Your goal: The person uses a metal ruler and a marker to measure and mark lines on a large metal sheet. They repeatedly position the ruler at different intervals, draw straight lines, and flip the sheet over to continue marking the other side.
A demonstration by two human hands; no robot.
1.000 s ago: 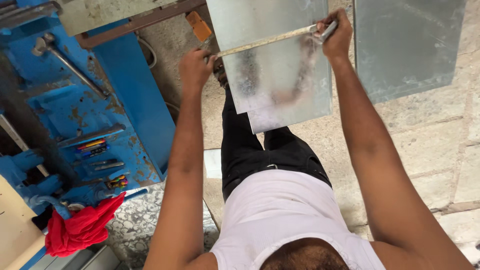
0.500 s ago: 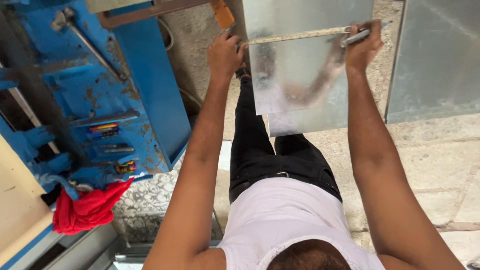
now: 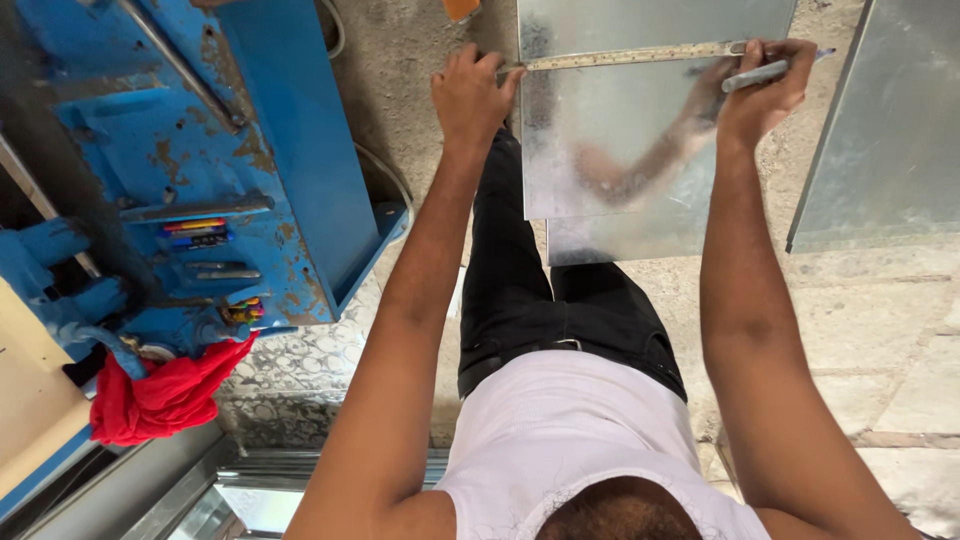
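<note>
Shiny galvanised steel sheet [image 3: 640, 130] lay on the stone floor ahead. Narrow metal ruler [image 3: 630, 57] was pinned at its left edge by left hand [image 3: 470, 95]; right hand [image 3: 765, 85] was clenched on a grey marker [image 3: 760, 74], probably. Since a second ago, hardly anything was shifted: marking was underway.

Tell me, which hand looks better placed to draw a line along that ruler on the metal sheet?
Probably the right hand: it holds the pen at the ruler on the metal sheet. The left hand only pins the ruler's other end at the sheet's edge.
</note>
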